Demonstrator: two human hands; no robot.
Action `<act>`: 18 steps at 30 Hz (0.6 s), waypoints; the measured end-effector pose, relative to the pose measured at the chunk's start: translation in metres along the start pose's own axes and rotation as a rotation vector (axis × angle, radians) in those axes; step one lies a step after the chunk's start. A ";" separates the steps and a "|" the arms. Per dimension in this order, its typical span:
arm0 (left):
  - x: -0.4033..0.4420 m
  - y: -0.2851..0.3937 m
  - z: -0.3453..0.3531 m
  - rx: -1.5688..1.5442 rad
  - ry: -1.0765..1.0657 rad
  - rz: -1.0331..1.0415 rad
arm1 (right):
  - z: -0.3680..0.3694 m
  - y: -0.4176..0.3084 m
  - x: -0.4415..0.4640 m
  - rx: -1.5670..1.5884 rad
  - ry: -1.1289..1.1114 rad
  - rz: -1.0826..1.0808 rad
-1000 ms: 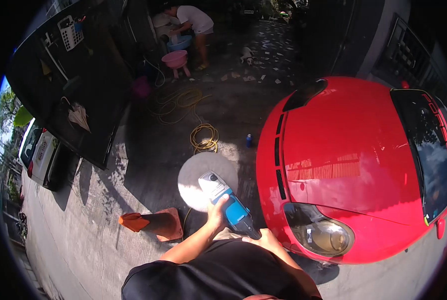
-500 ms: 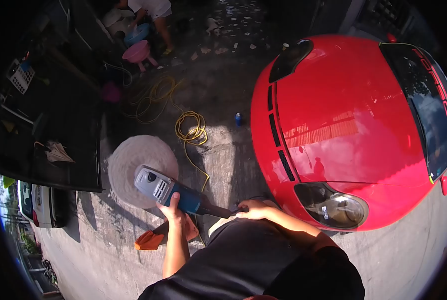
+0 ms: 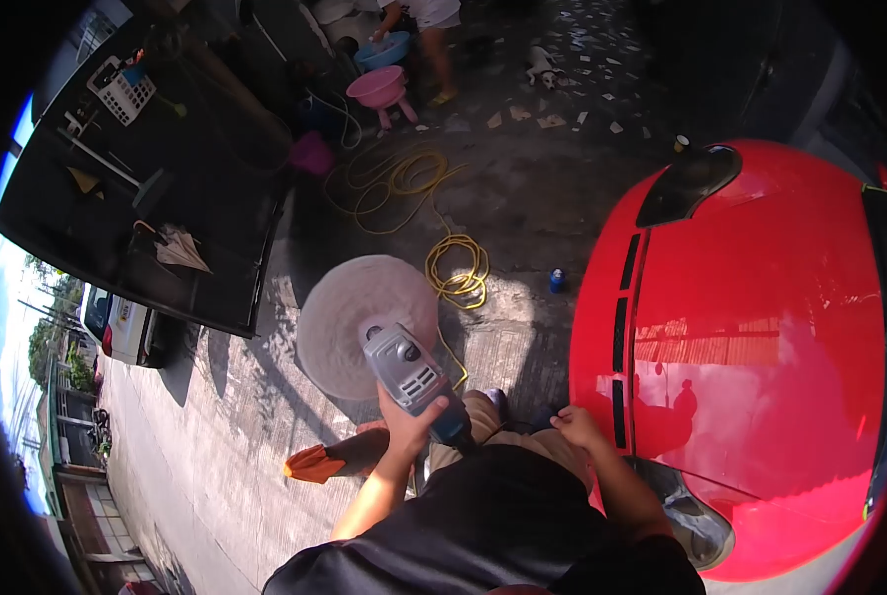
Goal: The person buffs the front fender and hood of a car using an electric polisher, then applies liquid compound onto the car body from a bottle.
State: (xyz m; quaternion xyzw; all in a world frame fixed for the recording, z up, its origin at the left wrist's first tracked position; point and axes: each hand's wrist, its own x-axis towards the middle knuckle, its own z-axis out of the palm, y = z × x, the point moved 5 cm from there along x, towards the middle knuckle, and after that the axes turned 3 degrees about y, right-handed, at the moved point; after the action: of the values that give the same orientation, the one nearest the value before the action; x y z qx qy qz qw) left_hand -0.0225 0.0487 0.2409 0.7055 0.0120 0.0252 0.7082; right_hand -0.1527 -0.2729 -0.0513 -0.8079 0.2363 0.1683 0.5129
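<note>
My left hand (image 3: 411,421) is wrapped around the body of a blue and grey power polisher (image 3: 404,362), just behind its silver head. The polisher carries a broad, whitish fluffy pad (image 3: 349,317) that faces away from me. Close to my right thigh, my right hand (image 3: 579,428) is closed with a small dark thing at its fingertips, which I cannot make out. That hand is apart from the polisher. The red car (image 3: 751,397) stands just to the right, its front end towards me. The polisher's rear end is partly hidden against my body.
A coiled yellow hose or cord (image 3: 458,283) lies ahead on the concrete. A blue can (image 3: 557,281) stands near the bumper. An orange thing (image 3: 314,464) is by my left side. Farther off, a person (image 3: 433,45) bends at a blue basin (image 3: 382,50) beside a pink tub (image 3: 377,87).
My right hand has come off the polisher's rear end and moved right. My left hand still holds the polisher, now turned more upright. The view has swung left, shifting the car rightward.
</note>
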 end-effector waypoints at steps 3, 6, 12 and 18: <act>0.031 -0.017 0.005 0.125 0.081 0.035 | -0.004 -0.001 0.048 0.071 0.046 -0.033; 0.062 -0.034 0.012 0.204 0.198 -0.056 | -0.003 -0.001 0.082 0.084 0.049 0.027; 0.171 -0.085 0.018 0.336 0.450 -0.241 | 0.012 0.036 0.182 0.021 -0.025 0.203; 0.284 -0.172 0.030 0.352 0.427 -0.430 | 0.010 0.061 0.350 -0.315 -0.063 0.328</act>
State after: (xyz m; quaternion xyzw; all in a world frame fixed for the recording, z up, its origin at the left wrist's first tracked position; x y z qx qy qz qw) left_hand 0.2663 0.0328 0.0740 0.7770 0.3122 0.0198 0.5463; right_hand 0.1044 -0.3589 -0.2814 -0.8231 0.3191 0.3094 0.3536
